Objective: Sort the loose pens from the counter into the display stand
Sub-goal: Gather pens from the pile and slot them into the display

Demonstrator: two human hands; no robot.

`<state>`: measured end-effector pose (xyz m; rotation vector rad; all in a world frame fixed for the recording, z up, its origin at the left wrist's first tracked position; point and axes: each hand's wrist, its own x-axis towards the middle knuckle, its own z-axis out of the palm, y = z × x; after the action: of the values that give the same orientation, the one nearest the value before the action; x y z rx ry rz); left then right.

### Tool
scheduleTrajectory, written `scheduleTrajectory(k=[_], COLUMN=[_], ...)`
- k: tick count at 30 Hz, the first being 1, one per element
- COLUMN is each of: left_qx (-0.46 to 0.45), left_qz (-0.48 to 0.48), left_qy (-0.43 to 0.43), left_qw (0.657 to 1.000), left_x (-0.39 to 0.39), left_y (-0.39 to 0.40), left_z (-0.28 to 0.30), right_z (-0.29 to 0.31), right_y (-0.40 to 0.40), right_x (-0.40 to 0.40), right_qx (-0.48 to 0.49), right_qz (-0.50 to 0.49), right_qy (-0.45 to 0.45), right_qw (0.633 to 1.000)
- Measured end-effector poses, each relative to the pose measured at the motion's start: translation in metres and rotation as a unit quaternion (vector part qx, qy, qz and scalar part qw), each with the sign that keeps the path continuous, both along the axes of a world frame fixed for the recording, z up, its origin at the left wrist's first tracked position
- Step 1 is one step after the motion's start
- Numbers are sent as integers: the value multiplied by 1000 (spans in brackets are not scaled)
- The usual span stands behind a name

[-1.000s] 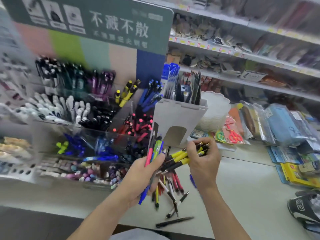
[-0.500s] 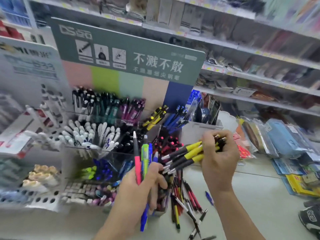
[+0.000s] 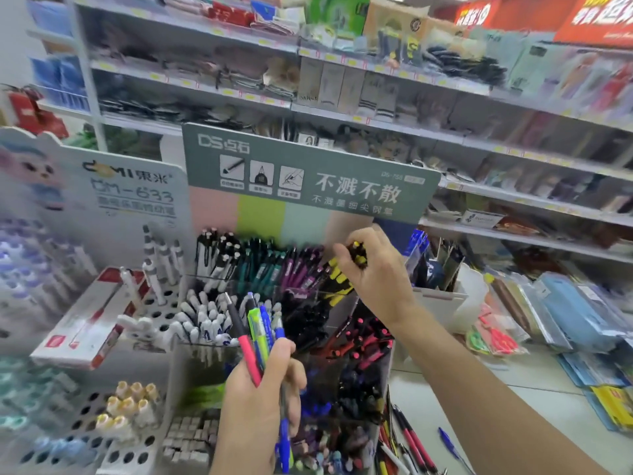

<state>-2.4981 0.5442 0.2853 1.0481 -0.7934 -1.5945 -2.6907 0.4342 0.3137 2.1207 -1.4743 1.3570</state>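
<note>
My right hand (image 3: 378,272) grips a bunch of yellow-and-black pens (image 3: 337,281) and holds them tips down over the top right compartment of the tiered display stand (image 3: 310,173). My left hand (image 3: 262,402) holds a fan of pens upright in front of the stand: a pink one (image 3: 245,344), a green one (image 3: 257,327) and blue ones (image 3: 284,437). Loose pens (image 3: 400,440) lie in a heap on the counter (image 3: 513,416) at the stand's right foot. The stand's compartments hold white, black, teal, purple and pink-tipped pens.
A white perforated pen rack (image 3: 144,440) with a red box (image 3: 85,320) stands to the left. A white holder (image 3: 442,299) and packaged stationery (image 3: 565,310) lie to the right. One blue pen (image 3: 448,440) lies apart on the counter. Stocked shelves run behind.
My right hand has carried the yellow-and-black pens up and back from beside the left hand to the stand's top row. The view has tilted upward. The left hand keeps its pens.
</note>
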Motion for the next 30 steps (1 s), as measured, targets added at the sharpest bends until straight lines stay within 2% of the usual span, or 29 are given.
scheduleTrajectory(k=[4,7,10,16,22,26,30], left_qx=[-4,-10,-16,-27,-32,-27,-17], left_qz=[-11,-17,-29,-58,-71,-64,-62], left_qy=[-10,-15,-18,-26,-49,-49,-50], left_qw=[1000,1000,999,998,996,996,997], left_x=[7,10,11,8,5,2,-3], left_y=[-7,-14,-21,-29,-33,-33,-30], left_z=[2,0,0,3,2,2,1], right_z=[5,20,24,7,4,-3,-15], right_y=[5,14,17,4,13,43,48], right_x=[-2,-10,-14,-4,6,10,10], right_qx=[20,-25,-36,26,168,192,238], right_qz=[-29,-68,-91,-79,-112,-135,-142], right_qy=[-28,-86,-73,0,64,57,2], right_qw=[999,994,992,997,977,970,961])
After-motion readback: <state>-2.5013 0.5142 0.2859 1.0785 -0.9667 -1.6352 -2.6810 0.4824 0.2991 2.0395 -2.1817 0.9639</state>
